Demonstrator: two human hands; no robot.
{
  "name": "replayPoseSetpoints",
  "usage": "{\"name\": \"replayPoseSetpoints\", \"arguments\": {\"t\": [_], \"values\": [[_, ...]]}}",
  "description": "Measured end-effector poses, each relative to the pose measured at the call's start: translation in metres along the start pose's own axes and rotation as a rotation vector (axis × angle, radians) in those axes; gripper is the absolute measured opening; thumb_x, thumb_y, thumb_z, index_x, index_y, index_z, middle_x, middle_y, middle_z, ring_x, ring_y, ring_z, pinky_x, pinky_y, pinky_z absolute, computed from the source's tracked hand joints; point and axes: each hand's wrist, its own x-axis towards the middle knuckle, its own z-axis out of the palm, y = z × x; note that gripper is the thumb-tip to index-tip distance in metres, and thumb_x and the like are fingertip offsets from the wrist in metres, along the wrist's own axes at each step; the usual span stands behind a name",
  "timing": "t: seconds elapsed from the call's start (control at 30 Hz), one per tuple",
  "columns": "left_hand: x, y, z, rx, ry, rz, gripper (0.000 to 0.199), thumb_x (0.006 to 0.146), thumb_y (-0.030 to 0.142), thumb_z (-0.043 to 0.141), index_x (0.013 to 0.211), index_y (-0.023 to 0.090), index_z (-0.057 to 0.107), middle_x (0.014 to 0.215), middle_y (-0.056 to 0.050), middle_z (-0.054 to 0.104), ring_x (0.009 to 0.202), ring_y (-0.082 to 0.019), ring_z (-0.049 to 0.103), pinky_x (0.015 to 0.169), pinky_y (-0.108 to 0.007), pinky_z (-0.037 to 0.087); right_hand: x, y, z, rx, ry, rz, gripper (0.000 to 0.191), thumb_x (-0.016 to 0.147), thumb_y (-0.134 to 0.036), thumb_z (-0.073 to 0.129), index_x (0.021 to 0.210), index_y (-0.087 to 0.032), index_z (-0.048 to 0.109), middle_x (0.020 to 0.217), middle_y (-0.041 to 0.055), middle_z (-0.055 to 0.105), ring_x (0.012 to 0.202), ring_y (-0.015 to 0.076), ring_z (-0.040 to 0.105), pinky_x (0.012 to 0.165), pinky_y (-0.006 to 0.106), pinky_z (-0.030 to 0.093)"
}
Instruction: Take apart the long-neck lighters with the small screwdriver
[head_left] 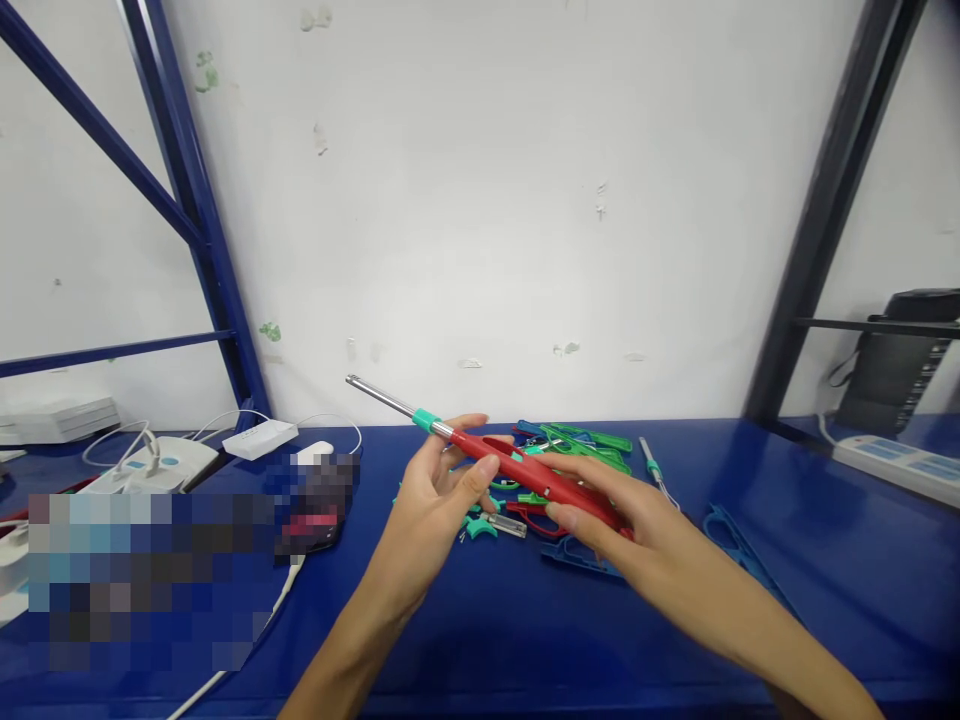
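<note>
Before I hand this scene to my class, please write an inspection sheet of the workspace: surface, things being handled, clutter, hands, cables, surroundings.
Surface: glossy blue table.
Things handled: red lighter, its metal tube pointing up and left; pile of coloured parts on the table beyond.
Clutter: white box at left, power strip at right; some items pixelated, cannot tell what.
Hands: left hand holds the red lighter's front, right hand its rear.
Cables: white cable at left, reaching a partly pixelated dark device.
Surroundings: marked white wall, blue metal frame at left.
</note>
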Motion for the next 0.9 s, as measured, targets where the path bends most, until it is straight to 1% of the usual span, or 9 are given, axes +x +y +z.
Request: {"name": "replayPoseSetpoints", "arguments": {"t": [0.1,0.23,0.33,0.43,0.6,0.67,0.73,0.8,0.9], "values": [[-0.001,-0.001,0.001,-0.010,-0.023,-0.004,0.058,0.092,0.039,0.073,0.143,0.019,0.053,0.127,-0.012,0.069,0.073,-0.012,0.060,0.071,-0.028,0.052,0.004,0.001,0.006,-0.016,0.076,0.000,0.044,0.094,-0.049,0.067,0.136,-0.035,0.063,0.141,0.0033,0.066,0.125,0.0295,0.063,0.108,0.046,0.048],[0.001,-0.004,0.004,-0.041,-0.045,-0.011,0.050,0.092,0.038,0.073,0.134,0.016,0.060,0.123,-0.013,0.069,0.094,-0.021,0.065,0.068,-0.027,0.053,0.005,-0.003,0.005,-0.101,0.164,-0.002,0.047,0.085,-0.049,0.078,0.129,-0.034,0.068,0.129,0.0032,0.073,0.111,0.0301,0.070,0.098,0.043,0.054],[0.004,-0.001,-0.001,-0.031,-0.004,0.031,0.046,0.092,0.038,0.074,0.130,0.015,0.063,0.117,-0.013,0.071,0.095,-0.021,0.067,0.067,-0.026,0.052,0.001,-0.001,-0.012,-0.190,0.217,0.037,0.036,0.094,-0.055,0.065,0.116,-0.030,0.075,0.110,0.0042,0.080,0.094,0.0274,0.075,0.080,0.036,0.057],[0.006,0.007,-0.011,0.012,0.044,0.074,0.048,0.091,0.041,0.075,0.131,0.018,0.061,0.106,-0.009,0.071,0.084,-0.018,0.067,0.062,-0.024,0.050,0.000,0.013,-0.036,-0.347,0.342,0.090,0.031,0.098,-0.050,0.057,0.102,-0.027,0.079,0.093,0.0031,0.082,0.082,0.0246,0.076,0.068,0.031,0.054],[0.006,0.017,-0.026,0.100,0.099,0.063,0.037,0.095,0.047,0.068,0.126,0.027,0.063,0.105,-0.004,0.061,0.087,-0.017,0.062,0.057,-0.021,0.050,0.004,0.054,-0.068,-0.600,0.179,0.254,0.022,0.092,-0.038,0.063,0.101,-0.027,0.080,0.081,0.0012,0.081,0.072,0.0226,0.075,0.063,0.029,0.051],[0.007,0.017,-0.028,0.093,0.114,0.047,0.034,0.096,0.050,0.066,0.124,0.030,0.063,0.101,-0.002,0.056,0.089,-0.017,0.060,0.057,-0.020,0.050,0.006,0.068,-0.077,-0.668,0.139,0.343,0.022,0.091,-0.034,0.062,0.102,-0.028,0.080,0.083,0.0012,0.081,0.076,0.0229,0.076,0.066,0.028,0.050],[0.008,0.017,-0.029,0.075,0.123,0.038,0.032,0.097,0.052,0.064,0.122,0.032,0.063,0.098,-0.001,0.052,0.088,-0.017,0.058,0.058,-0.021,0.052,0.006,0.078,-0.087,-0.730,0.160,0.424,0.022,0.091,-0.032,0.061,0.101,-0.026,0.080,0.091,0.0038,0.082,0.085,0.0253,0.077,0.067,0.029,0.049],[0.010,0.016,-0.029,0.052,0.104,0.025,0.031,0.097,0.052,0.064,0.120,0.033,0.062,0.095,0.000,0.050,0.087,-0.018,0.058,0.058,-0.022,0.053,0.004,0.085,-0.096,-0.780,0.193,0.499,0.025,0.092,-0.035,0.059,0.097,-0.023,0.080,0.097,0.0087,0.082,0.090,0.0294,0.076,0.066,0.031,0.048],[0.012,0.014,-0.028,0.022,0.061,-0.009,0.030,0.097,0.051,0.063,0.121,0.033,0.063,0.092,-0.001,0.049,0.086,-0.020,0.059,0.057,-0.023,0.055,-0.002,0.091,-0.105,-0.795,0.122,0.605,0.036,0.094,-0.046,0.055,0.083,-0.020,0.077,0.081,0.0108,0.081,0.077,0.0290,0.076,0.061,0.031,0.046]]}}
